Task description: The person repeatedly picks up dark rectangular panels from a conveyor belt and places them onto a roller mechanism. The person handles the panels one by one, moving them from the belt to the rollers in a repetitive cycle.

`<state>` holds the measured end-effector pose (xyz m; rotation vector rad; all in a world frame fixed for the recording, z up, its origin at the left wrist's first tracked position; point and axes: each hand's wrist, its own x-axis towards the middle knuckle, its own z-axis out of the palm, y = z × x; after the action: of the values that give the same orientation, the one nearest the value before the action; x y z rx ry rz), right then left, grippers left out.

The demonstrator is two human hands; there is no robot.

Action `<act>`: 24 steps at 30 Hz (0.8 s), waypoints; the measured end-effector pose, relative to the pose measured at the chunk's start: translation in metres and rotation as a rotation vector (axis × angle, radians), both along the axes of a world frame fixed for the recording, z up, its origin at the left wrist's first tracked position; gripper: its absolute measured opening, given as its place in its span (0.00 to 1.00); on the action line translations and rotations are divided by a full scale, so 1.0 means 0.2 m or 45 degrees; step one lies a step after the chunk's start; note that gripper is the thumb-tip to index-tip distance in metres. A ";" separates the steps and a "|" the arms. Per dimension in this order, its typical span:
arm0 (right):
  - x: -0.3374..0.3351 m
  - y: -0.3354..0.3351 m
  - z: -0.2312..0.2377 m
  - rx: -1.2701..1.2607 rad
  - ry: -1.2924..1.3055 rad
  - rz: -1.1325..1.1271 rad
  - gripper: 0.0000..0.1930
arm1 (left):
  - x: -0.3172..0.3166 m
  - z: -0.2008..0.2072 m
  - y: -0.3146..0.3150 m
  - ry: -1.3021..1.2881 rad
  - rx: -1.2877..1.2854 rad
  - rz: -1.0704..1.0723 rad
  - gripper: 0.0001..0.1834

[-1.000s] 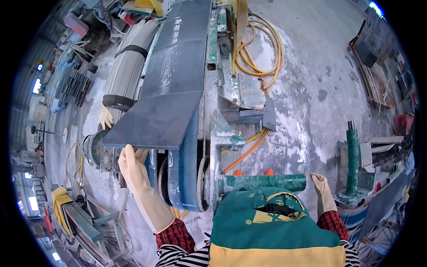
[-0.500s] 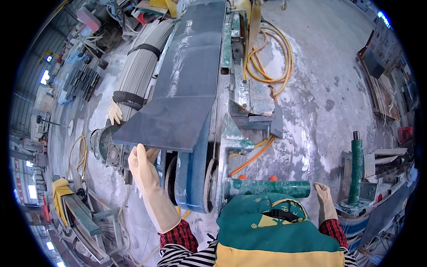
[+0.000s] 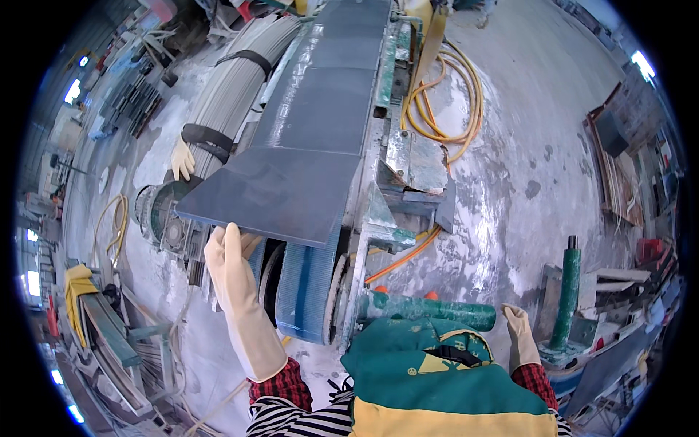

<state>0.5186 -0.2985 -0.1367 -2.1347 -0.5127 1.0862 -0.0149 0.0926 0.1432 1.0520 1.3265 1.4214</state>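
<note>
A dark grey stone slab [image 3: 273,193] lies at the near end of a blue conveyor belt [image 3: 309,288], with more slabs [image 3: 331,80] lined up behind it. My left hand [image 3: 227,258], in a long cream glove, reaches up and touches the slab's near left edge. My right hand [image 3: 518,328], also gloved, hangs low at the right beside the end of a green roller bar [image 3: 429,312], holding nothing. Another person's gloved hand [image 3: 182,159] rests at the slab's far left corner.
A strapped bundle of grey rods [image 3: 233,87] lies left of the conveyor. Yellow and orange hoses [image 3: 451,95] coil on the dusty concrete floor to the right. A green post [image 3: 566,298] stands at the right. A motor [image 3: 162,211] sits left of the belt end.
The near slab has ridden closer along the belt. My left hand has stayed at its near edge; my right hand has dropped slightly lower beside the green roller.
</note>
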 end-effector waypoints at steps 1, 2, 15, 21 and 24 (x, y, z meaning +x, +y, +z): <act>0.00 0.01 0.01 -0.018 -0.016 0.018 0.15 | 0.00 0.01 0.00 0.002 -0.005 0.000 0.13; 0.01 0.02 0.03 -0.007 -0.011 0.033 0.15 | -0.01 0.01 -0.01 0.004 -0.010 0.000 0.12; -0.13 0.28 0.25 -0.152 -0.176 0.215 0.15 | -0.20 -0.39 0.03 -1.028 -0.483 -0.030 0.31; -0.13 0.42 0.29 -0.029 -0.228 0.209 0.15 | -0.27 -0.51 0.01 -0.955 -0.477 -0.123 0.23; -0.25 0.57 0.45 -0.016 -0.221 0.245 0.15 | -0.22 -0.46 0.01 -1.180 -0.375 -0.156 0.24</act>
<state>0.4687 -0.1840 -0.0460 -2.2384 -0.8084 1.0120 -0.0591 0.0944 0.0503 0.1928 0.7259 1.3089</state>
